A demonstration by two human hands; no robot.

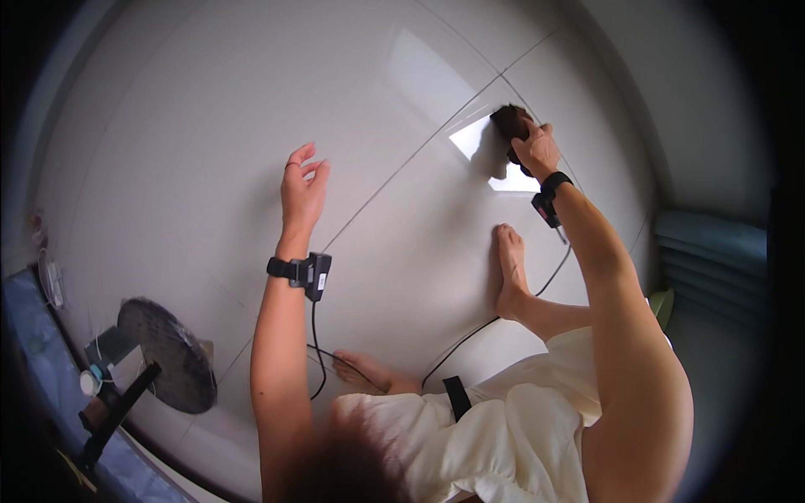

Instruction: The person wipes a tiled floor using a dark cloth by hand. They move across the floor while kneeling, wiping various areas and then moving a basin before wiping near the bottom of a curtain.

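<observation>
A dark brown cloth (pixel 512 122), bunched up, is in my right hand (pixel 538 148), at the upper right over the glossy tiled floor (pixel 377 126). The fingers rest on the cloth and its lower part shows below them. My left hand (pixel 304 188) hangs above the floor left of centre, fingers loosely curled and apart, with nothing in it. Each wrist wears a black strap with a small black device, the left device (pixel 318 276) and the right device (pixel 546 210), both with black cables.
My bare feet (pixel 512 264) stand on the floor below my hands, with cables running beside them. At the lower left are a round dark stand base (pixel 166 355) with a black pole and a blue fabric-covered edge (pixel 44 333). Folded blue-grey fabric (pixel 710 245) lies at the right.
</observation>
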